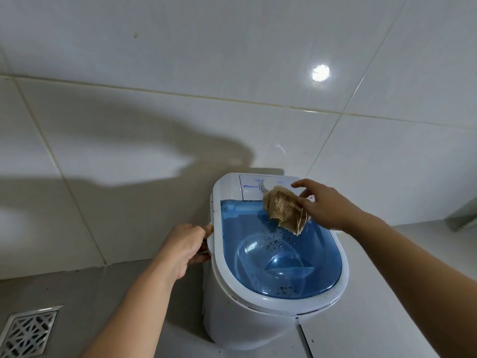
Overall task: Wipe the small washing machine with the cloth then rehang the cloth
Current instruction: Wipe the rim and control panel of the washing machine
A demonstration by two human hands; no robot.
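Note:
A small white washing machine (pixel 232 319) with a see-through blue lid (pixel 320 257) stands on the floor against the tiled wall. Its white control panel with a round dial (pixel 268 186) sits at the back. My left hand (pixel 184 248) grips the handle on the machine's left side. My right hand (pixel 325 205) pinches a crumpled tan cloth (pixel 285 209) that hangs over the back of the lid, just in front of the dial. Dark specks show on and under the lid.
A metal floor drain (pixel 27 332) lies at the lower left. White wall tiles (pixel 180 112) rise behind the machine. Grey floor (pixel 387 306) spreads to the right, with a metal edge (pixel 462 218) at the far right.

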